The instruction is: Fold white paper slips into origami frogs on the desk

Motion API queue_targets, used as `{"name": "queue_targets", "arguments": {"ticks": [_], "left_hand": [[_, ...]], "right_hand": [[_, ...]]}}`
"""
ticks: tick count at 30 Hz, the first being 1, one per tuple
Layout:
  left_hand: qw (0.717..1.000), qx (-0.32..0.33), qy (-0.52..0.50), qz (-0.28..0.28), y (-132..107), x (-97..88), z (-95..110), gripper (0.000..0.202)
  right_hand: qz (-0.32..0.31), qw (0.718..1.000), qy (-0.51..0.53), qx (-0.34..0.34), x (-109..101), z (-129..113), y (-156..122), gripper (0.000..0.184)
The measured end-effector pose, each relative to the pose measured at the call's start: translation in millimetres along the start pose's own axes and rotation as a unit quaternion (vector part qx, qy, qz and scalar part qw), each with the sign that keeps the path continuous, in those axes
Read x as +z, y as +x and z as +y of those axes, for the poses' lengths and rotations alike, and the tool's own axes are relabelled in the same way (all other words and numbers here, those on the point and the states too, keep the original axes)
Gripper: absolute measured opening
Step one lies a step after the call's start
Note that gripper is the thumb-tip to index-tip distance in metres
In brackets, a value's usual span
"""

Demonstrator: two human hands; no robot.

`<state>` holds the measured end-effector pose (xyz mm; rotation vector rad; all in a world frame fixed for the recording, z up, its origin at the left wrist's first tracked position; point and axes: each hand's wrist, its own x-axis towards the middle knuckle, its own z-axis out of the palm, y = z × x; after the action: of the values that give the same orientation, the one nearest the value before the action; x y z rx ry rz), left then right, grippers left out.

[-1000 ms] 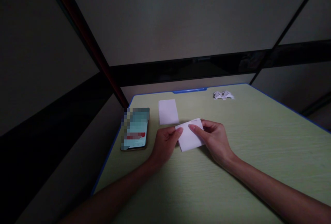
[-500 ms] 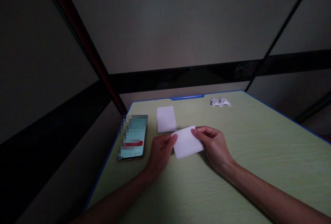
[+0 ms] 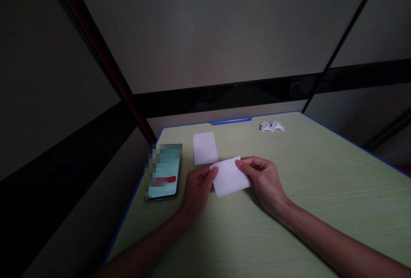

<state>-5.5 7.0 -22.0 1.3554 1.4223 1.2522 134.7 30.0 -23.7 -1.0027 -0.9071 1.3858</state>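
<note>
A small white sheet of paper (image 3: 230, 178) is held between both hands, slightly tilted, over the middle of the table. My left hand (image 3: 199, 188) pinches its upper left corner, thumb on top and fingers curled behind. At the upper right, my right hand (image 3: 263, 179) grips the sheet the same way, with the fingertips hidden behind it. Just beyond my left hand lies a stack of white paper (image 3: 204, 147). Whether the held sheet is folded, I cannot tell.
On the left edge of the pale green table (image 3: 321, 175) lies a phone (image 3: 165, 171) with its screen lit and partly blurred. Folded white paper figures (image 3: 271, 126) sit at the far right. A blue handle (image 3: 231, 121) marks the far edge, before a panelled wall (image 3: 224, 34).
The whole view has shifted very slightly. Both hands keep their grip on the paper, and nothing else has visibly moved.
</note>
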Motion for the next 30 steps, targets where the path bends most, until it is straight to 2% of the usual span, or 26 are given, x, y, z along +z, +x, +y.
{"name": "queue_targets", "arguments": {"ticks": [15, 19, 22, 25, 28, 30], "left_hand": [[1.0, -0.007, -0.017, 0.002, 0, 0.5, 3, 0.032], [0.999, -0.013, -0.019, -0.031, 0, -0.2, 2, 0.032], [0.994, -0.029, -0.02, -0.107, -2, 0.9, 3, 0.028], [0.984, -0.056, -0.014, -0.171, -4, 2.8, 5, 0.025], [0.981, -0.048, 0.01, -0.188, -4, 3.5, 4, 0.027], [0.982, -0.023, 0.039, -0.185, -4, 3.0, 3, 0.031]], "right_hand": [[0.013, 0.999, -0.039, -0.015, 0, 0, 0, 0.024], [0.011, 0.998, -0.042, -0.038, 0, -5, 2, 0.026], [-0.03, 0.998, -0.032, -0.034, -2, -12, 5, 0.035], [-0.092, 0.993, -0.066, -0.027, -5, -19, 7, 0.042], [-0.153, 0.983, -0.104, -0.018, -6, -21, 7, 0.041], [-0.171, 0.978, -0.119, -0.012, -5, -21, 6, 0.039]]}}
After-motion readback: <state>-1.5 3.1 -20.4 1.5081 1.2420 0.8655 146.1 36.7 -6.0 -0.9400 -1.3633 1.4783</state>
